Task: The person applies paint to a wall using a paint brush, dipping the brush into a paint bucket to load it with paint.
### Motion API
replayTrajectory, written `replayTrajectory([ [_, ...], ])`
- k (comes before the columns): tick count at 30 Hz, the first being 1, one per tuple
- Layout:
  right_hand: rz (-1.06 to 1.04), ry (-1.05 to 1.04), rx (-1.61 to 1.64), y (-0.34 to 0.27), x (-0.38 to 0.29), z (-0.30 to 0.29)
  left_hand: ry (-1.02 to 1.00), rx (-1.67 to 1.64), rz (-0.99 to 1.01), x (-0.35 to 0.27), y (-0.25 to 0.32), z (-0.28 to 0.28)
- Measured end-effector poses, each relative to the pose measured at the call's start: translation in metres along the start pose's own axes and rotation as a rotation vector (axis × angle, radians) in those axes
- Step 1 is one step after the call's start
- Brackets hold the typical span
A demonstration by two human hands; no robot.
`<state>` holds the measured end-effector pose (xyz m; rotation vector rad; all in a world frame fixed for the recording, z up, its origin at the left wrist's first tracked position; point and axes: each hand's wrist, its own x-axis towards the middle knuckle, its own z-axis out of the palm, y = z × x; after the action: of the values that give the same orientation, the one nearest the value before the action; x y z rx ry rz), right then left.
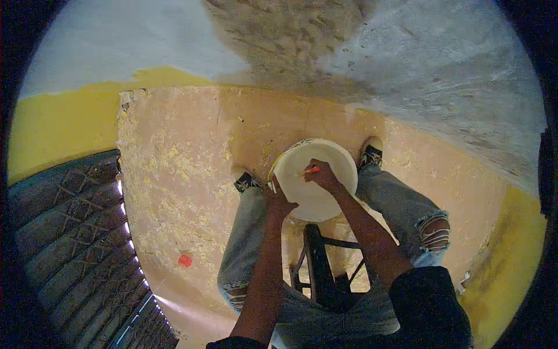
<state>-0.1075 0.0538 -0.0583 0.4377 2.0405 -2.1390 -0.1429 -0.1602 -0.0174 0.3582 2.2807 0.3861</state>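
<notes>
A round, whitish bucket (pixel 320 207) sits between my feet, its pale circular face turned up at me; I cannot tell how deep it is. At the bucket's left rim, my left hand (pixel 280 198) grips the edge, thumb over the near side and fingers along the outside. My right hand (pixel 323 175) is over the pale face, closed around a slim red tool (pixel 314 169). A lighter tip of that tool points left; its exact kind is too blurred to tell.
A dark-framed stool (pixel 316 257) stands between my legs, close to the bucket. My shoes (pixel 247 182) flank the bucket. A red scrap (pixel 185 260) lies on the worn floor (pixel 174 187). Left is a dark slatted shutter (pixel 65 218); ahead, a stained grey and yellow wall (pixel 144 43).
</notes>
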Motion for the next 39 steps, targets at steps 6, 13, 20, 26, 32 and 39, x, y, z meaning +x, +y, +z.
replayTrajectory([
  [6,0.198,0.452,0.388,0.02,-0.027,0.024,0.105,-0.072,0.083,-0.007,0.006,-0.006],
  [13,0.425,0.626,0.652,0.036,-0.046,0.041,0.108,0.123,0.082,-0.006,0.005,-0.007],
  [20,0.515,0.526,0.573,0.037,-0.046,0.039,0.116,-0.156,0.121,-0.005,-0.002,0.0],
  [26,0.483,0.246,0.204,0.053,-0.034,0.024,0.081,-0.138,0.119,-0.002,-0.002,-0.003],
  [32,0.205,-0.023,-0.146,0.04,-0.005,0.02,0.102,-0.022,0.125,-0.004,0.001,-0.001],
  [39,0.108,-0.244,-0.463,-0.002,0.02,0.02,0.045,0.068,0.082,0.002,-0.01,0.01],
])
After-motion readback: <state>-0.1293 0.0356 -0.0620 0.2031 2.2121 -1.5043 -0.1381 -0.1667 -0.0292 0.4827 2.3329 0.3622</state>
